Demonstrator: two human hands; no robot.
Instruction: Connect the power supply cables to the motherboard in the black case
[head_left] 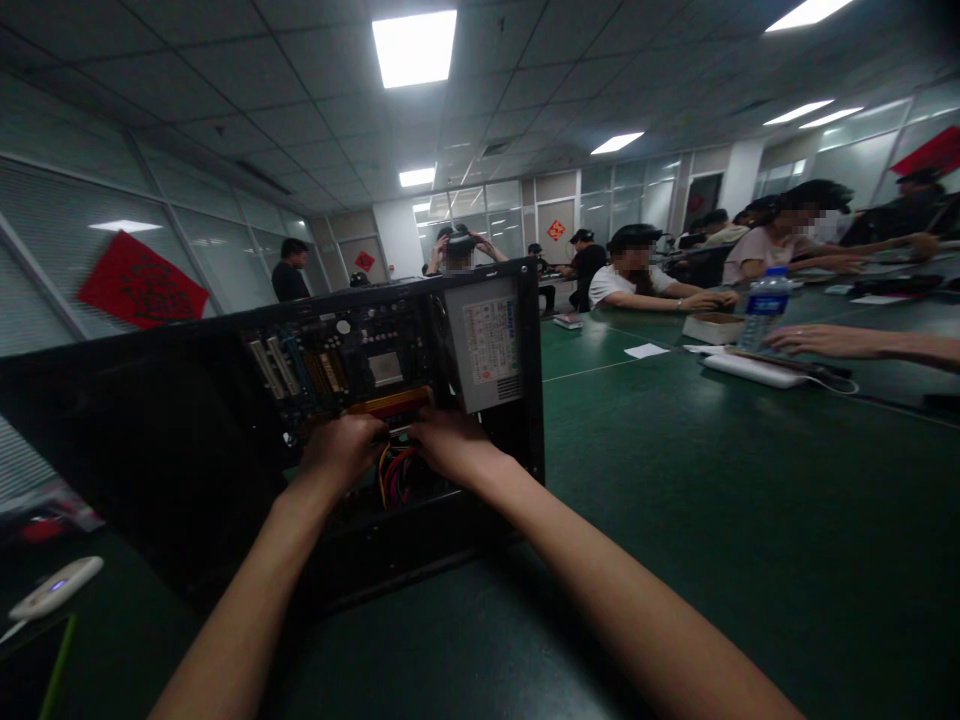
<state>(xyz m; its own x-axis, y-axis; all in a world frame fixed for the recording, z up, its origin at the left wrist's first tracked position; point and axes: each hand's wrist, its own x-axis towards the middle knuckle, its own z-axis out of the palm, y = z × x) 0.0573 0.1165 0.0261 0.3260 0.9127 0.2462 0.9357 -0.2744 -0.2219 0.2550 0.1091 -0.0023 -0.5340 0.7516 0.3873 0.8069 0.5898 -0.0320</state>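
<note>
Both forearms cross the near rim of an open computer case (150, 430), which stands on the green table (712, 520) with its open side facing the person, so the inside is within reach. The left hand (341, 447) and right hand (448, 440) curl over red and yellow wires (397, 478) below the motherboard (337, 365). I cannot tell whether the fingers pinch anything. The power supply (491, 345) crowds the right hand. Bare tabletop opens rightward, with a water bottle (763, 305) well beyond.

Matt black metal PC case (187, 420), glossy plastic bottle (763, 305), matt green table (712, 480).
</note>
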